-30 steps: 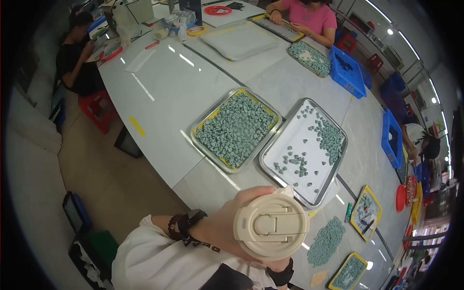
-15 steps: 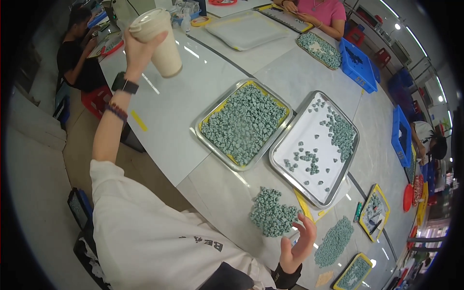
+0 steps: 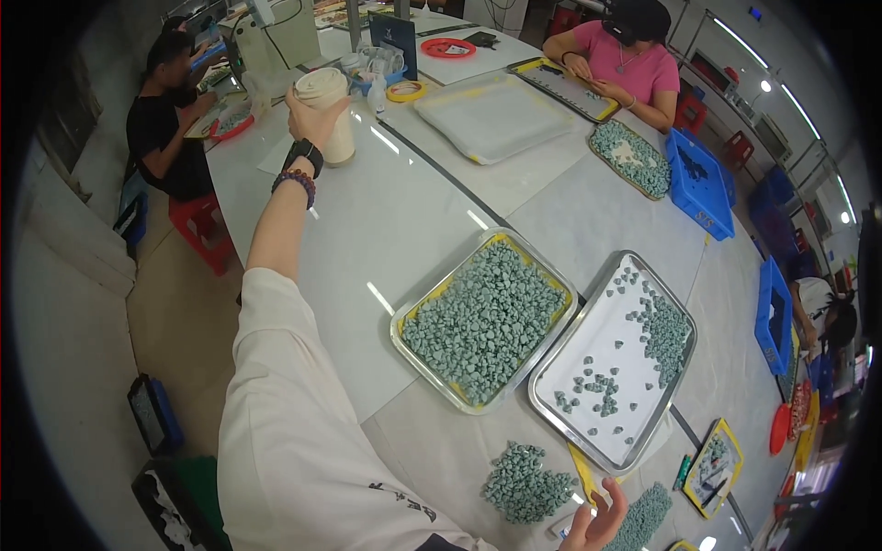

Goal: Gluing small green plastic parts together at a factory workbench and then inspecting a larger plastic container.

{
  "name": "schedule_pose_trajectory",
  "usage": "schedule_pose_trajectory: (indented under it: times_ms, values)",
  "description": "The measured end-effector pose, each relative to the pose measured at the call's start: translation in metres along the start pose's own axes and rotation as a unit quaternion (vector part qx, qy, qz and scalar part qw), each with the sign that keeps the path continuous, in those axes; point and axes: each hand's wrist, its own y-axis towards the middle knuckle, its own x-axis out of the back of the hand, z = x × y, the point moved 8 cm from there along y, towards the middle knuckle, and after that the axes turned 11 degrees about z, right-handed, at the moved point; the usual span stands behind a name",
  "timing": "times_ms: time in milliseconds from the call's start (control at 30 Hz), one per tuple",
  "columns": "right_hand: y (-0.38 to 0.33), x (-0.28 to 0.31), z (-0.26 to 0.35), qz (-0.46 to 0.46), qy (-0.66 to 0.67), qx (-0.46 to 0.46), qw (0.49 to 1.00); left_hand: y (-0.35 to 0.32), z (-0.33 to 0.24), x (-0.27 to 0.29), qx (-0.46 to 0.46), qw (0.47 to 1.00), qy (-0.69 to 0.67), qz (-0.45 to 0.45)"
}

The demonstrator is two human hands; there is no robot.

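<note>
A pale cream lidded cup (image 3: 341, 144) is upright at the far left of the table, its base on or just above the top; I cannot tell which. Around its upper part wraps my left hand (image 3: 315, 119), arm stretched out. My right hand (image 3: 602, 522), low in the picture, has its fingers curved and apart with nothing in them. It is beside a loose pile of green stones (image 3: 525, 484) and another flat heap of them (image 3: 646, 516). Beyond lie a metal tray (image 3: 439, 384) full of green stones and a white-lined metal tray (image 3: 588, 347) with scattered, partly heart-shaped pieces.
A white covered tray (image 3: 491, 119), yellow tape roll (image 3: 405, 91) and small bottle (image 3: 377, 95) stand near the cup. Blue bins (image 3: 700, 188) line the right. A person in pink (image 3: 640, 69) works across the table; another in black (image 3: 161, 138) sits at left.
My left hand has carried the cup farther away, and it has gone from tilted to upright. The view has shifted, putting the trays and my right hand lower in the picture.
</note>
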Motion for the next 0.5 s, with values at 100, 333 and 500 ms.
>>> schedule_pose_trajectory:
  times_ms: [100,333,500]
  values:
    - [0.004,-0.001,0.003,0.007,-0.039,0.008,0.999,-0.001,0.011,-0.007,0.0,0.999,-0.041,-0.003]
    - [0.006,-0.006,0.006,0.023,-0.116,0.018,0.993,0.003,0.011,-0.019,-0.026,0.997,-0.059,0.032]
    - [-0.001,-0.011,0.004,0.054,-0.09,0.018,0.994,0.005,0.018,-0.018,-0.04,0.996,-0.058,0.049]
